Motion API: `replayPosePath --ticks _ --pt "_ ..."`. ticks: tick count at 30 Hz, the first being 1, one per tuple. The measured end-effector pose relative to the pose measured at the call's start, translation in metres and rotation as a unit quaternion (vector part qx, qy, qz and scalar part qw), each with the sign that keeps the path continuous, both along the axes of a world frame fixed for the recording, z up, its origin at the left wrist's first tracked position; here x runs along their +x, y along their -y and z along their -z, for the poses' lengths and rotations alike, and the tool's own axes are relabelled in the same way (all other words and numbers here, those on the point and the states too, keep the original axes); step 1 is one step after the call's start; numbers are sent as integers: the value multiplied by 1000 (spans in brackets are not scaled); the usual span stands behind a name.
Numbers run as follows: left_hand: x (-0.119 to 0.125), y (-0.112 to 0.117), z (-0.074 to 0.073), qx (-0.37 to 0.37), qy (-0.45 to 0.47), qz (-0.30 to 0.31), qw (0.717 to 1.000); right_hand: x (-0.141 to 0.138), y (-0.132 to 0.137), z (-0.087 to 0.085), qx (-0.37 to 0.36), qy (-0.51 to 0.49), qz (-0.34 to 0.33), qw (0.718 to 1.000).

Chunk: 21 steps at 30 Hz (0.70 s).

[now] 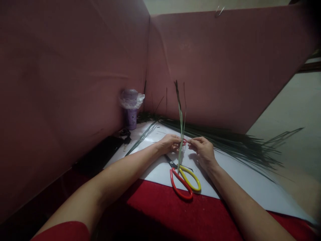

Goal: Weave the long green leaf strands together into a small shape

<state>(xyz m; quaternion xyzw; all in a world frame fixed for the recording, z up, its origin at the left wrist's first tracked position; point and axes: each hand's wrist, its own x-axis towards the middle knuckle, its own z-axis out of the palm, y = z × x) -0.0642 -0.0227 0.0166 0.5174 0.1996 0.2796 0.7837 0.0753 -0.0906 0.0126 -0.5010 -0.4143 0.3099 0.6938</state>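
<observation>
My left hand (171, 143) is closed around a few long green grass-like blades (181, 118), which stand upright with dark tips at the top and a pale lower end pointing down. A small red loop of cord (185, 142) sits against the blades between my hands. My right hand (203, 150) pinches at the right side of this loop; its fingertips look pressed together on the cord. Just below the hands lie scissors (184, 185) with one red and one yellow handle, partly crossed by the blades.
A large pile of green blades (225, 137) lies along the back and right of the white sheet (240, 174). More blades (144, 135) lie left. A purple cup (131, 117) with clear plastic, keys (126, 140) and a dark flat object (100, 155) are at left. Pink panels (200, 60) enclose the back.
</observation>
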Motion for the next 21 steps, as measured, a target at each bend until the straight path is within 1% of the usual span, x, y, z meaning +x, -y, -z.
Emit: replayPosePath --ticks 3,9,10,15,19,21 --pt "0 0 0 0 0 8 1000 -1 -1 0 -3 -64 -32 997" --pt "-1 2 -1 0 5 23 1000 -2 0 1 -24 -144 -51 988" --pt "-2 3 -1 -1 6 23 1000 -2 1 1 -30 -153 -65 986" --pt "-3 2 -1 2 14 44 999 4 3 1 -54 -153 -183 970" --pt "-4 1 0 8 27 69 997 7 3 1 -61 -142 -226 962" --pt "-4 1 0 9 37 75 996 8 3 2 -57 -141 -234 960"
